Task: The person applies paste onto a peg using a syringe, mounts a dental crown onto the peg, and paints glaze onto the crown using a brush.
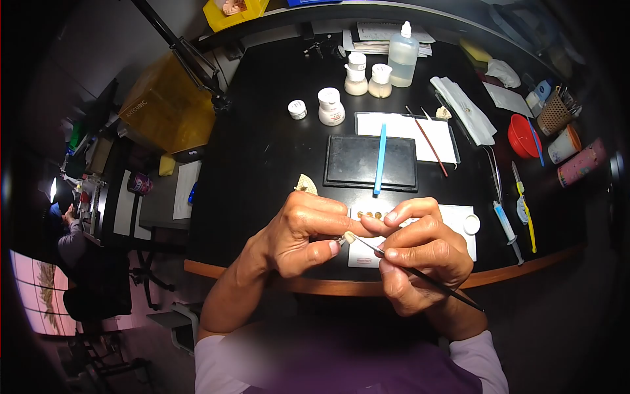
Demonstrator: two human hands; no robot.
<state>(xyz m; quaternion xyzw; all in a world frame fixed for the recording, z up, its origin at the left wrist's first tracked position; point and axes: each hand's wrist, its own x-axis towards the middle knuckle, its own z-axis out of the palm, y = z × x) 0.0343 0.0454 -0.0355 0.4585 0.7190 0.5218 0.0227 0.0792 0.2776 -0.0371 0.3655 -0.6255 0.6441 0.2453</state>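
My left hand (pixel 307 231) is closed, thumb and index finger pinching a small tooth-coloured dental crown (pixel 350 238), with a bit of metal showing at the fingertips. My right hand (pixel 425 257) is closed around a thin black-handled brush (pixel 430 281). The brush's tip meets or nearly meets the crown; at this size I cannot tell which. Both hands are close together above a white palette (pixel 462 220) bearing several small amber-brown spots (pixel 369 215) and a round white cup (pixel 471 224). Part of the palette is hidden by my hands.
Beyond my hands lie a black rectangular case (pixel 348 161) and a blue stick (pixel 381 157) across it. Lidded white jars (pixel 331 108) and a clear bottle (pixel 403 56) stand behind. At right are a syringe (pixel 506 230), a red bowl (pixel 523 136) and tweezers (pixel 493 174). Another person (pixel 69 230) sits far left.
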